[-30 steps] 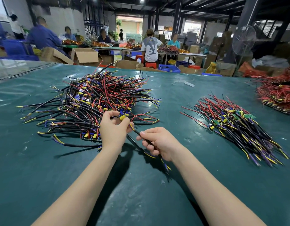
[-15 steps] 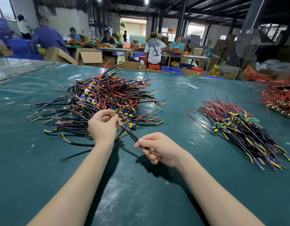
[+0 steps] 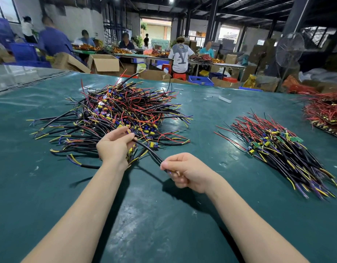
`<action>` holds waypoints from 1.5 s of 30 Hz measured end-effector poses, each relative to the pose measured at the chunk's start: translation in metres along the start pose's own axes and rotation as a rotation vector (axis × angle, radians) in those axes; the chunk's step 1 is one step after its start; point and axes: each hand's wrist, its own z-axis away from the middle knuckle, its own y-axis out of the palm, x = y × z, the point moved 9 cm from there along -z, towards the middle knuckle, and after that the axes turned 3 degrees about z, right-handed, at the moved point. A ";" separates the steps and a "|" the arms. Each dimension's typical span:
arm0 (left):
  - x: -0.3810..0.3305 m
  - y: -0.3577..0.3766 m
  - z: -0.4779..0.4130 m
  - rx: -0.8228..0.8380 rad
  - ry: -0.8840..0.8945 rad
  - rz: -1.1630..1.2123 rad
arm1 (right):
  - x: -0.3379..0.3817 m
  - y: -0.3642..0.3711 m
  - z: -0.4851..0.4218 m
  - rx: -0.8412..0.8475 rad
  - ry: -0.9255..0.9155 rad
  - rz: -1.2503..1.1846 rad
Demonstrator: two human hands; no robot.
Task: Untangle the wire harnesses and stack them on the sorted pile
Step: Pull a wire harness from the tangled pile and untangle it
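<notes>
A tangled heap of wire harnesses point(image 3: 124, 114), black cables with red, yellow and purple leads, lies on the green table point(image 3: 163, 215) ahead on the left. My left hand point(image 3: 114, 147) grips one harness at the heap's near edge. Its black cable point(image 3: 148, 150) runs down and right to my right hand point(image 3: 184, 171), which is closed on its far end. The sorted pile point(image 3: 281, 149) of aligned harnesses lies to the right, apart from both hands.
A second heap of red-wired boards point(image 3: 327, 112) sits at the table's far right edge. A small white scrap point(image 3: 224, 99) lies further back. Beyond the table stand cardboard boxes point(image 3: 105, 62), blue crates, a fan point(image 3: 289, 48) and several seated workers.
Both hands have kept hold of the same harness. The left hand has shifted slightly left along the heap's edge and the cable between the hands is stretched straighter.
</notes>
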 end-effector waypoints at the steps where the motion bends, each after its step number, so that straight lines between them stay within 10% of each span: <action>1: 0.000 -0.002 -0.001 -0.009 -0.004 0.000 | -0.002 0.002 0.000 0.021 0.017 0.032; 23: -0.002 -0.015 -0.002 -0.114 -0.007 -0.092 | 0.005 0.037 0.006 0.083 -0.029 0.556; 45: 0.008 -0.005 0.007 -0.039 -0.123 -0.016 | 0.020 0.071 0.011 0.233 -0.279 0.484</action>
